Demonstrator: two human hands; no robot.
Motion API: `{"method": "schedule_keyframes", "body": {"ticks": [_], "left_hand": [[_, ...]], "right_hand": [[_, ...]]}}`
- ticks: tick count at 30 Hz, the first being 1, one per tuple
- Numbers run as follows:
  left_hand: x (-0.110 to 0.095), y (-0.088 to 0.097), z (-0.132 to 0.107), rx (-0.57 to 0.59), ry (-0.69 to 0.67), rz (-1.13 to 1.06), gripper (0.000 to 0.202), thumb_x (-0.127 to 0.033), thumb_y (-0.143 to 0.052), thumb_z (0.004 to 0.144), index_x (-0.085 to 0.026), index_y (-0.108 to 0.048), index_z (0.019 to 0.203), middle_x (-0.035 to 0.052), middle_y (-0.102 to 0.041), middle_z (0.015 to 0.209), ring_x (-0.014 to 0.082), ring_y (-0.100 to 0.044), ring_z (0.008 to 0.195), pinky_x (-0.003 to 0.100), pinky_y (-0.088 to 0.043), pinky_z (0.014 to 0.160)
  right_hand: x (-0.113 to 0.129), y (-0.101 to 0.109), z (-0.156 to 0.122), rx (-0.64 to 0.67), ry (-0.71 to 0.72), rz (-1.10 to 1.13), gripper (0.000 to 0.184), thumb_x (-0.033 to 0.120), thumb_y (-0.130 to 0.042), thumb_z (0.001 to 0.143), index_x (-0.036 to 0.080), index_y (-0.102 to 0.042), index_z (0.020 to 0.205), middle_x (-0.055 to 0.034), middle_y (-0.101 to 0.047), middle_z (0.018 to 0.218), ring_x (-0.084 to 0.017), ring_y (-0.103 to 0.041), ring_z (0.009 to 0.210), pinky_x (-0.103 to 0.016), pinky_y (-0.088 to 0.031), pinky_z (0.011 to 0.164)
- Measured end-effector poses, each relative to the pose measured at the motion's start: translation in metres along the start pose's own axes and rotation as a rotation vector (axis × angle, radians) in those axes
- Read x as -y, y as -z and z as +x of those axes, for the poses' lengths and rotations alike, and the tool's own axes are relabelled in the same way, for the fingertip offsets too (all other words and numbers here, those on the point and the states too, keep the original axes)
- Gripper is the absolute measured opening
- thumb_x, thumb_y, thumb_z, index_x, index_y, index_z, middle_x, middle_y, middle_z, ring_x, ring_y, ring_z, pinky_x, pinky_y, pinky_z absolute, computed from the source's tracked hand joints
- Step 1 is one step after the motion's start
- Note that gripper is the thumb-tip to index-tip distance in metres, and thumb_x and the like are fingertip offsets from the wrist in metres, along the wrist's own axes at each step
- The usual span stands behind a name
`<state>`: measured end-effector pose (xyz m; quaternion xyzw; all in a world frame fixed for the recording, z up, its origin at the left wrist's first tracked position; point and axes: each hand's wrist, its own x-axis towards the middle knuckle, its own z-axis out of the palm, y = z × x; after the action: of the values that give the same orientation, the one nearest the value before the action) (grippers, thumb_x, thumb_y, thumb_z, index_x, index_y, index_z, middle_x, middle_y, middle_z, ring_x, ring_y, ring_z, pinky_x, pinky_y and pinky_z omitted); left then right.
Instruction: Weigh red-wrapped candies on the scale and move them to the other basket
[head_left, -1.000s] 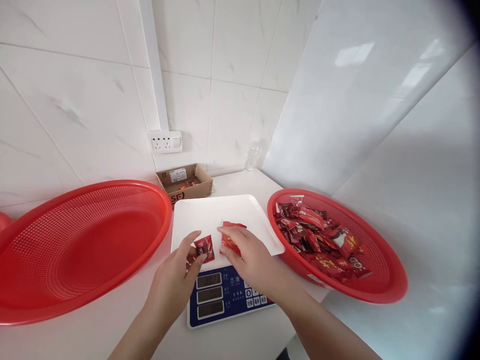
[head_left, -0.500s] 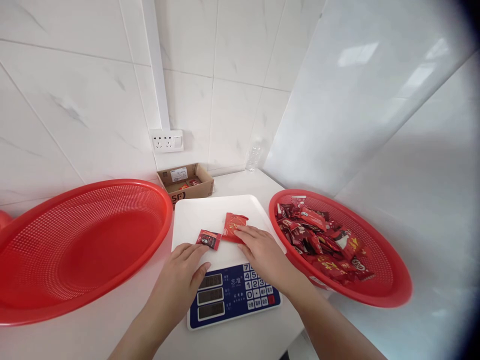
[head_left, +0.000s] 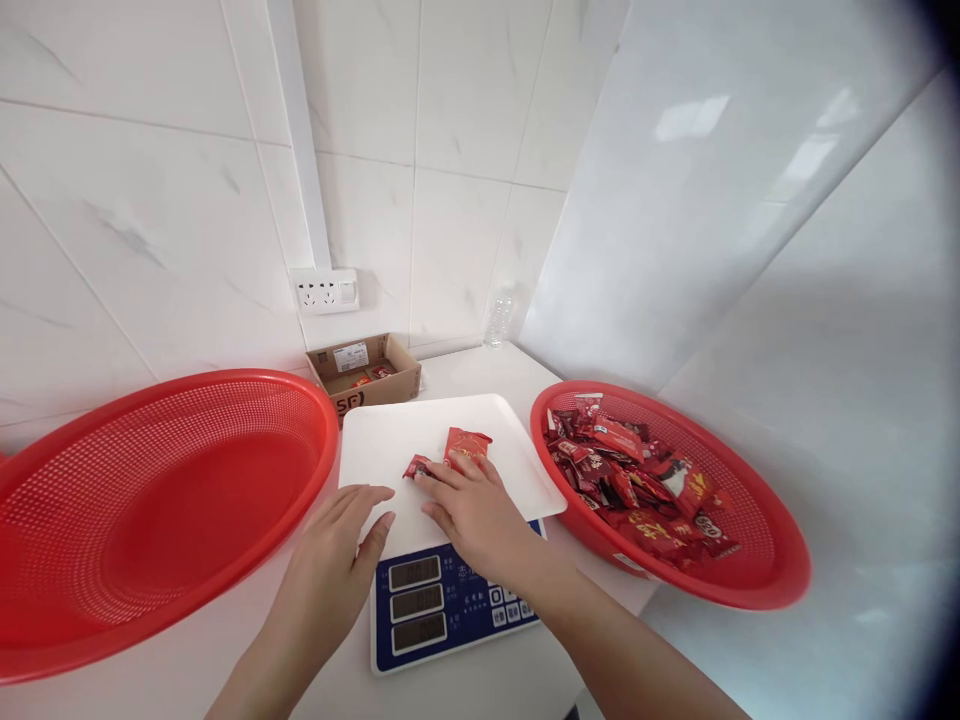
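Observation:
A digital scale [head_left: 442,600] with a blue keypad front carries a white weighing tray [head_left: 390,440]. Two red snack packets lie on the tray: a small dark one [head_left: 417,467] and a larger bright one [head_left: 466,446]. My right hand [head_left: 472,510] rests flat on the tray, its fingertips touching the small packet and the lower edge of the larger one. My left hand [head_left: 337,545] lies open at the tray's near left edge, holding nothing. A red basket [head_left: 750,590] on the right holds several red packets [head_left: 637,480].
A large red mesh basket [head_left: 150,500] stands tilted at the left. Behind the scale sits a small open cardboard box [head_left: 367,370]. A clear bottle [head_left: 499,320] stands in the tiled corner, and a wall socket [head_left: 324,290] hangs above the box.
My left hand put the small packet down on the tray and drew back to the edge. My right hand slid left onto the small packet, which now lies close to the larger one.

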<state>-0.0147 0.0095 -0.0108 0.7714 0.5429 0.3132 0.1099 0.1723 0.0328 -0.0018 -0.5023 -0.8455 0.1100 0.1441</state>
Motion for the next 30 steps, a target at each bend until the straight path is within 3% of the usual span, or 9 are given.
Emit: {"method": "schedule_keyframes", "body": {"ticks": [6, 11, 14, 17, 22, 26, 30], "left_hand": [[0.004, 0.000, 0.001, 0.024, 0.049, 0.000, 0.034, -0.044, -0.039, 0.089, -0.025, -0.061, 0.106, 0.0066, -0.069, 0.107, 0.0255, -0.062, 0.103, 0.041, -0.052, 0.085], [0.010, -0.001, 0.002, 0.001, 0.095, -0.003, 0.041, -0.053, -0.039, 0.085, -0.026, -0.062, 0.104, 0.0064, -0.069, 0.109, 0.0284, -0.062, 0.105, 0.044, -0.052, 0.087], [0.014, -0.006, 0.001, 0.006, 0.106, -0.006, 0.042, -0.056, -0.039, 0.084, -0.028, -0.061, 0.104, 0.0051, -0.069, 0.110, 0.0280, -0.063, 0.103, 0.043, -0.053, 0.086], [0.018, -0.012, 0.000, 0.021, 0.082, 0.000, 0.042, -0.058, -0.038, 0.084, -0.030, -0.060, 0.105, 0.0043, -0.069, 0.111, 0.0274, -0.063, 0.104, 0.041, -0.055, 0.083], [0.022, -0.016, -0.001, 0.043, 0.057, 0.048, 0.039, -0.055, -0.038, 0.086, -0.030, -0.059, 0.105, 0.0042, -0.069, 0.109, 0.0261, -0.065, 0.101, 0.036, -0.056, 0.079], [0.023, -0.014, -0.003, 0.031, 0.039, 0.056, 0.037, -0.054, -0.039, 0.086, -0.030, -0.059, 0.106, 0.0039, -0.069, 0.109, 0.0257, -0.065, 0.100, 0.035, -0.056, 0.080], [0.022, -0.014, -0.002, 0.028, 0.044, 0.035, 0.037, -0.055, -0.041, 0.085, -0.031, -0.060, 0.106, 0.0024, -0.070, 0.109, 0.0252, -0.066, 0.099, 0.035, -0.056, 0.081]], "right_hand": [[-0.020, 0.026, -0.019, -0.036, -0.070, -0.009, 0.042, 0.037, -0.039, 0.094, 0.026, -0.048, 0.134, -0.0060, -0.046, 0.141, -0.029, -0.032, 0.134, -0.057, -0.024, 0.107], [-0.093, 0.065, -0.047, -0.107, -0.345, -0.199, 0.043, 0.026, -0.042, 0.091, 0.017, -0.050, 0.132, -0.0127, -0.047, 0.140, -0.028, -0.037, 0.132, -0.048, -0.031, 0.107], [-0.140, 0.076, -0.066, -0.002, -0.518, -0.215, 0.049, 0.028, -0.048, 0.088, 0.017, -0.047, 0.135, -0.0157, -0.041, 0.144, -0.031, -0.041, 0.129, -0.046, -0.038, 0.100], [-0.171, 0.075, -0.077, 0.104, -0.536, -0.186, 0.064, 0.025, -0.059, 0.080, 0.020, -0.039, 0.140, -0.0147, -0.035, 0.147, -0.031, -0.042, 0.128, -0.042, -0.040, 0.098], [-0.183, 0.068, -0.075, 0.061, -0.497, -0.172, 0.076, 0.017, -0.062, 0.075, 0.026, -0.032, 0.144, -0.0129, -0.027, 0.151, -0.033, -0.032, 0.134, -0.047, -0.036, 0.101], [-0.178, 0.064, -0.069, 0.021, -0.388, -0.084, 0.065, 0.004, -0.056, 0.072, 0.028, -0.051, 0.131, -0.0087, -0.048, 0.139, -0.027, -0.044, 0.127, -0.040, -0.036, 0.102], [-0.171, 0.072, -0.066, -0.086, -0.437, -0.014, 0.042, 0.012, -0.047, 0.083, 0.020, -0.057, 0.123, -0.0103, -0.063, 0.121, -0.024, -0.058, 0.111, -0.039, -0.041, 0.095]]}}
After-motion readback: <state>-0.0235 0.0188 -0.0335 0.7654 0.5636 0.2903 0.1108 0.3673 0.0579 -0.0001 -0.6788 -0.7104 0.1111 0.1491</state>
